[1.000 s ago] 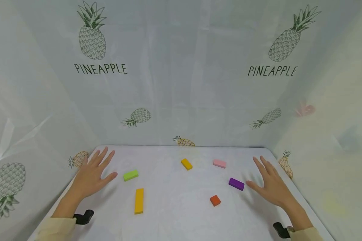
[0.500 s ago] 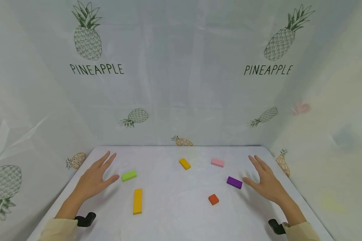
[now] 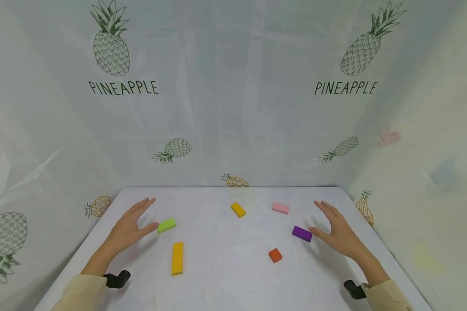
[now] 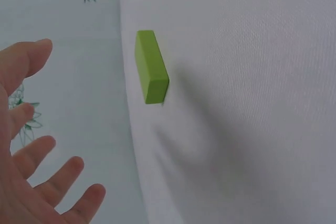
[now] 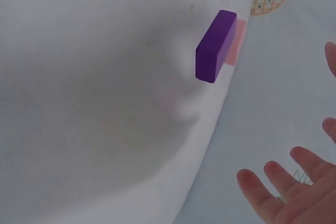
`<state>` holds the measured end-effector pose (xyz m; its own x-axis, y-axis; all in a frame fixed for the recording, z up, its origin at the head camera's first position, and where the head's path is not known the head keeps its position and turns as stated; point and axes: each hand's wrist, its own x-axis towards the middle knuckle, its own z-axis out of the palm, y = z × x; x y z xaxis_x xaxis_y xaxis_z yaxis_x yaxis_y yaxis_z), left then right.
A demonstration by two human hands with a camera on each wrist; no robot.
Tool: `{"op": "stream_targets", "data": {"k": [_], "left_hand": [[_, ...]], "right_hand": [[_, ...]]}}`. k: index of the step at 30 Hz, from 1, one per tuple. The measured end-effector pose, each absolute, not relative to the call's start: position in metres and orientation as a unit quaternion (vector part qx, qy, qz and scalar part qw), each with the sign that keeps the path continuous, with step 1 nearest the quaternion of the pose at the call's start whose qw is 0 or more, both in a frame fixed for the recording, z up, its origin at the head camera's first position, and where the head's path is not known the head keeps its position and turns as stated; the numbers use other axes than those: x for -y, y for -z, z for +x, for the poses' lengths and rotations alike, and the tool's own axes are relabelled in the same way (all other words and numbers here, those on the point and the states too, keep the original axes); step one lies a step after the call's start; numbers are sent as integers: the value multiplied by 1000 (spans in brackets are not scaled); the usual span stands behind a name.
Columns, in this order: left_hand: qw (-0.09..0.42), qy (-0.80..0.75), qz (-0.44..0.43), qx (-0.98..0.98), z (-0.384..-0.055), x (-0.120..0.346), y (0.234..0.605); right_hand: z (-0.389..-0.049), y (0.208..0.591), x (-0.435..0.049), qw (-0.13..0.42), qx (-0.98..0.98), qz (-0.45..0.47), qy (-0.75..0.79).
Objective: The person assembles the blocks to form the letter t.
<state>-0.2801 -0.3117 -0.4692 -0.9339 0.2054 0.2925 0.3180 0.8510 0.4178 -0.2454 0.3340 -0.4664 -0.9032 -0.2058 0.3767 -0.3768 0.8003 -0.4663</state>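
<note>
My left hand [image 3: 127, 229] hovers over the left side of the table with its fingers extended and holds nothing. Its thumb tip overlaps the end of a light green block [image 3: 166, 225] in the head view; the left wrist view has that block [image 4: 151, 66] apart from the fingers. On the other side my right hand [image 3: 341, 235] is raised, fingers spread and holding nothing. Its thumb comes right up to a purple block [image 3: 302, 233] in the head view. In the right wrist view the purple block [image 5: 216, 46] stands apart from the fingers, partly covering a pink block [image 5: 236, 43].
A long yellow block [image 3: 177, 258] lies front left on the white table [image 3: 225, 276]. A short yellow block [image 3: 238, 210] and the pink block lie toward the back, a red-orange block [image 3: 275, 255] nearer the front. A pineapple-print curtain [image 3: 225, 108] surrounds the back and sides.
My left hand has moved right, its thumb closer to the green block. The right hand has shifted slightly left toward the purple block. The blocks lie as before; the head view has shifted a little.
</note>
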Motion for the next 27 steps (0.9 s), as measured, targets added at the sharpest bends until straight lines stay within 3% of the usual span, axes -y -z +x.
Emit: {"op": "stream_targets", "data": {"k": [27], "left_hand": [[18, 333, -73, 940, -294, 298, 491]], "right_hand": [[-246, 475, -323, 102, 931, 157, -313]]}}
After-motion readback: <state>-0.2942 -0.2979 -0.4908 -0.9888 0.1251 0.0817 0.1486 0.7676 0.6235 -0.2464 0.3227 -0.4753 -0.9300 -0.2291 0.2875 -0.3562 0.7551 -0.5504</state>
